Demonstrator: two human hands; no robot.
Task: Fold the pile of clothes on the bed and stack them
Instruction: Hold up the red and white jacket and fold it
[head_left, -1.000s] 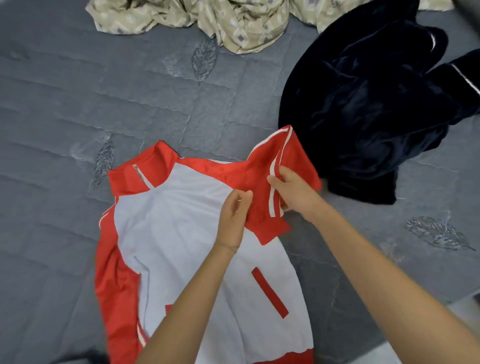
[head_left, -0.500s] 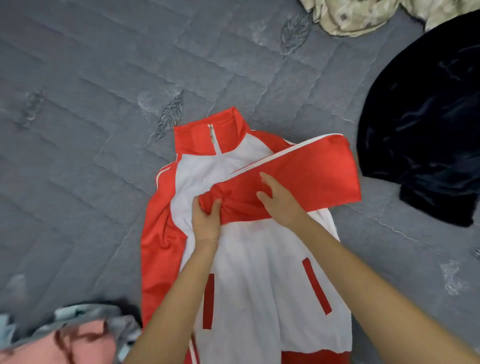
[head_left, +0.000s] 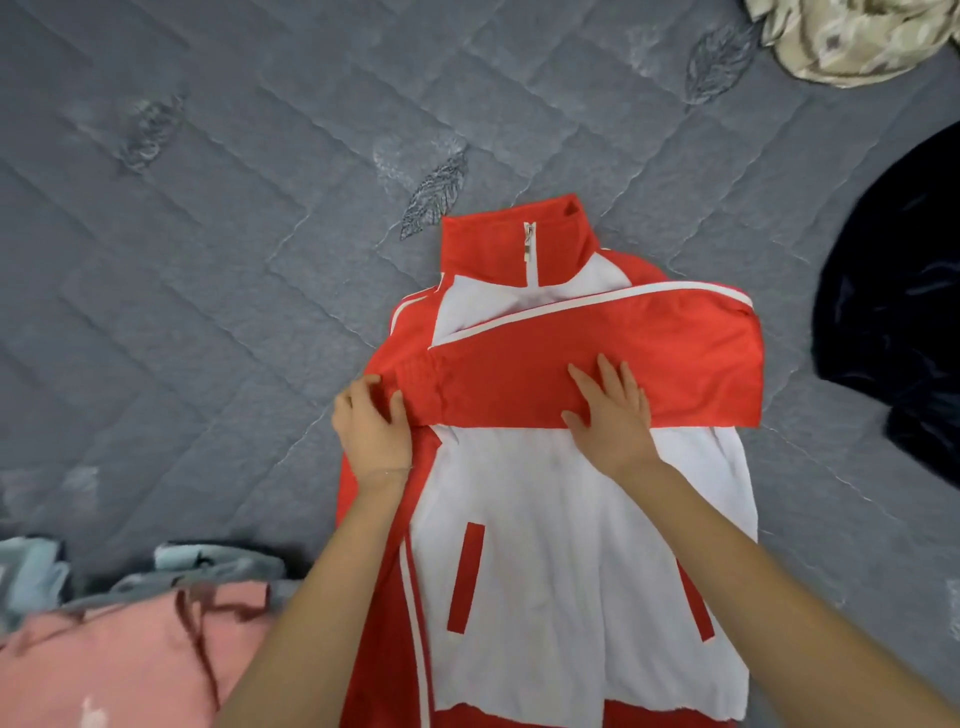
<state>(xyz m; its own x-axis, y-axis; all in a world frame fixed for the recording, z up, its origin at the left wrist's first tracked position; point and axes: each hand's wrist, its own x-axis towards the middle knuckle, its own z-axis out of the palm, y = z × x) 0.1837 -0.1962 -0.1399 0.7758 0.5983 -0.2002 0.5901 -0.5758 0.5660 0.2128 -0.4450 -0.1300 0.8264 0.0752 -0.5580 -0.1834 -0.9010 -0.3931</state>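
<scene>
Head view. Red-and-white zip-front track jacket (head_left: 571, 519) flat, front up, in middle of grey quilted bedspread (head_left: 234, 260) with leaf stitching, red collar at far end, hem towards camera. Zip pull at collar. Two red slanted pocket strips on white lower front.

Red sleeve (head_left: 649, 358) with white stripe folded across chest, from jacket's right shoulder over to its left edge.

At cuff end of sleeve, left hand (head_left: 371, 426): fingers curled, pinching cuff fabric at jacket's left edge.

On sleeve's lower edge, near chest middle, right hand (head_left: 608, 415): palm down, fingers straight and spread, pressing flat, grasping nothing.

Far right, well apart from jacket: dark navy velvety garment (head_left: 893, 312), crumpled. Top right corner: beige patterned cloth (head_left: 852, 41), bunched. Bottom left, just beside left forearm: pink garment (head_left: 104, 665) lying on grey and pale blue garment (head_left: 208, 566).
</scene>
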